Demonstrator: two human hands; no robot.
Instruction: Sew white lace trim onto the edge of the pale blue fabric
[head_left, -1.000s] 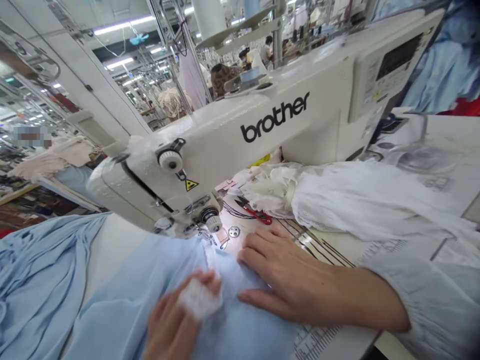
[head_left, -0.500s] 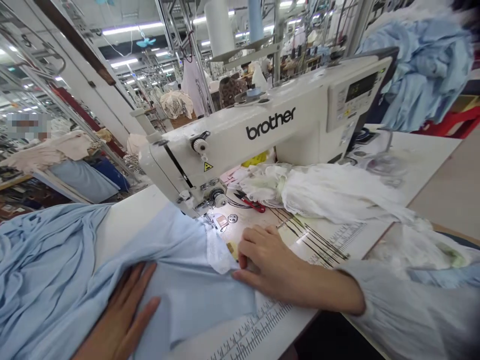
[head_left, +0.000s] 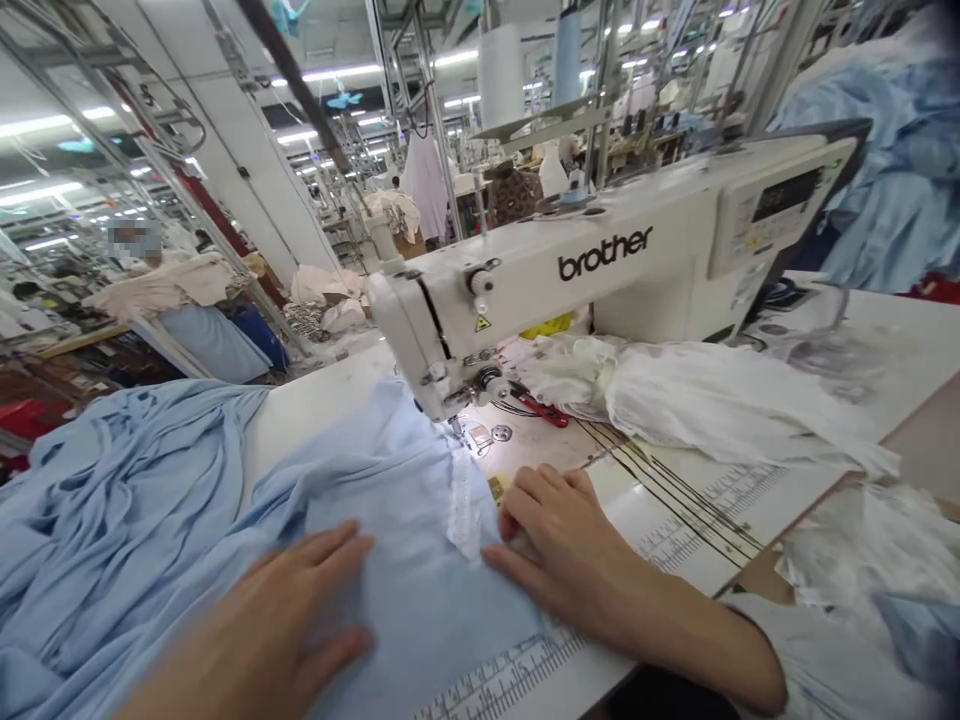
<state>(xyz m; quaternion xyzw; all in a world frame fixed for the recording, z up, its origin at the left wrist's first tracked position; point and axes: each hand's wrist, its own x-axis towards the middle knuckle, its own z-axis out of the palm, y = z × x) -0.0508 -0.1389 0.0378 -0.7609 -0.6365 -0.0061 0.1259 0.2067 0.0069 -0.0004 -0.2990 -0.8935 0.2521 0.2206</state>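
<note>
Light blue fabric (head_left: 405,500) lies spread on the sewing machine's table, its far end at the needle and presser foot (head_left: 456,428). A white lace strip (head_left: 463,500) runs along its right part, from the foot towards me. My left hand (head_left: 277,610), smeared by motion, is over the fabric with its fingers apart, holding nothing. At the fabric's right edge, just beside the lace, my right hand (head_left: 562,545) is closed, fingers curled and thumb on the cloth. The white sewing machine (head_left: 525,285) stands behind both hands.
Bunched blue fabric (head_left: 150,480) covers the table's left side. Red-handled thread snips (head_left: 546,410) lie right of the needle, before a heap of white fabric (head_left: 697,395). Dark cords (head_left: 667,495) and a printed ruler (head_left: 495,685) run across the tabletop (head_left: 832,420).
The view has turned left, so the machine appears farther right. My left hand has come out from beside a fabric fold and is now above the cloth. My right hand stays by the lace.
</note>
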